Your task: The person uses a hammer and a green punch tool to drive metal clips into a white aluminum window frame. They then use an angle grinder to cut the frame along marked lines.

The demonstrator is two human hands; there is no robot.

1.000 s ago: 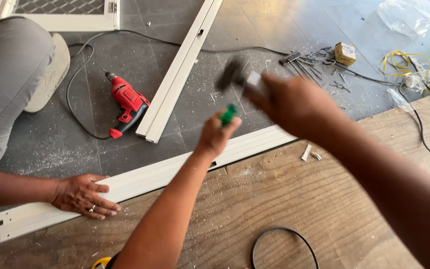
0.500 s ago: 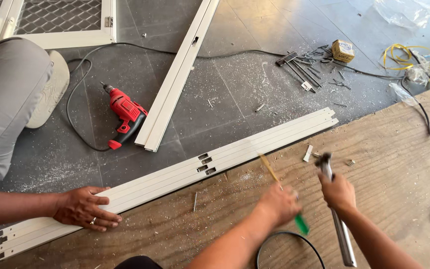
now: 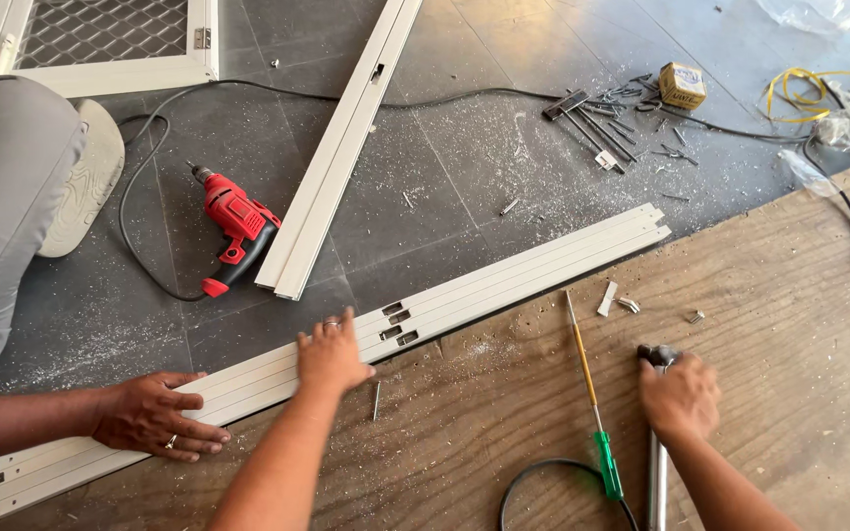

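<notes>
While left fingers [image 3: 332, 359] press flat on the white ridged rail [image 3: 464, 290], right fingers [image 3: 679, 393] clench the steel hammer [image 3: 657, 462].

The wooden board [image 3: 504, 433] lies mostly bare between the left hand [image 3: 332, 356] and the right hand [image 3: 679, 393]; only a green-handled screwdriver [image 3: 590, 403] and a loose nail [image 3: 377, 399] lie across that stretch. Near the bottom edge a black cable loop [image 3: 528, 477] curves between the arms. The long white frame rail [image 3: 425, 315] bars the way to the far side, with a co-worker's hand [image 3: 154, 428] pressed on its left end. Beyond it, the red drill [image 3: 233, 231] and a second rail [image 3: 341, 157] crowd the floor; scattered screws [image 3: 612, 118] fill the far right.
</notes>
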